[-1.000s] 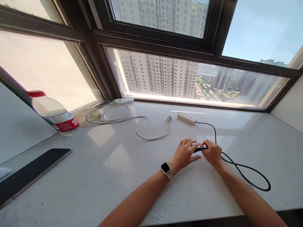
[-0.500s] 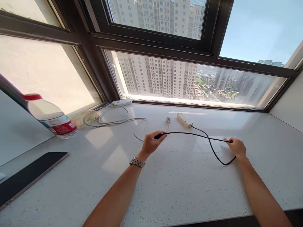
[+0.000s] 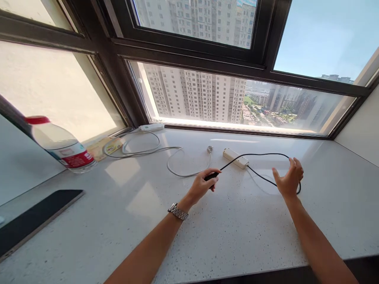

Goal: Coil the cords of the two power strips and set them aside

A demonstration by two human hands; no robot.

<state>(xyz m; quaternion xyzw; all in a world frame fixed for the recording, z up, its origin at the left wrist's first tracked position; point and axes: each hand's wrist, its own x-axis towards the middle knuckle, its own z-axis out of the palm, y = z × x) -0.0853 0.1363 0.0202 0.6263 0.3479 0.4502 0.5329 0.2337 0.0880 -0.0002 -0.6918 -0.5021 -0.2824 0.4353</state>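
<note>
Bottle stands well left of the beige power strip; just left of the strip and nearer you, your left hand grasps the black cable by its thick end, seemingly secured; right of the strip, slack looks ungathered as yet beside your right hand, fingers spread, contact unclear

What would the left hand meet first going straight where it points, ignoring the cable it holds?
Probably the off-white block, up and right of the left hand; hand height over the counter is unclear.
</note>
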